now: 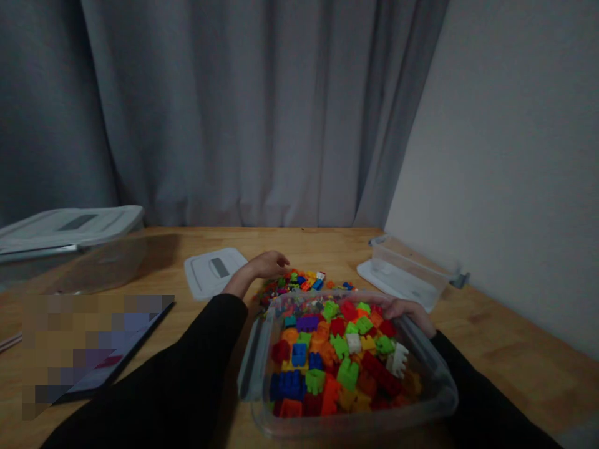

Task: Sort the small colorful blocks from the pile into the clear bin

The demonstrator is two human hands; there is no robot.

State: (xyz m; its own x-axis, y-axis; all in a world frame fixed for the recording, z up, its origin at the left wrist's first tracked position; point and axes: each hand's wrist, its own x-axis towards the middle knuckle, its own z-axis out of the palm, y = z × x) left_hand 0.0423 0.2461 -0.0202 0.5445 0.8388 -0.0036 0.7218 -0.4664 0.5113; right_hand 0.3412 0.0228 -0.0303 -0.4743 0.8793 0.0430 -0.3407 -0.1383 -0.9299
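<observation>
Clear plastic bin (435,380) sits near-full of coloured blocks (337,355), right hand (409,310) curled over its far rim, left hand (269,265) loosely bent, fingers together, resting on the small block pile (299,284) left on the table (327,246).

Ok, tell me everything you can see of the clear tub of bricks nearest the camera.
The clear plastic tub sits lidless and upright on the wooden table, nearest the camera. It has rounded corners and a grey latch handle on its left end. Mixed coloured bricks fill it. The right hand rests on its far right rim.
</observation>
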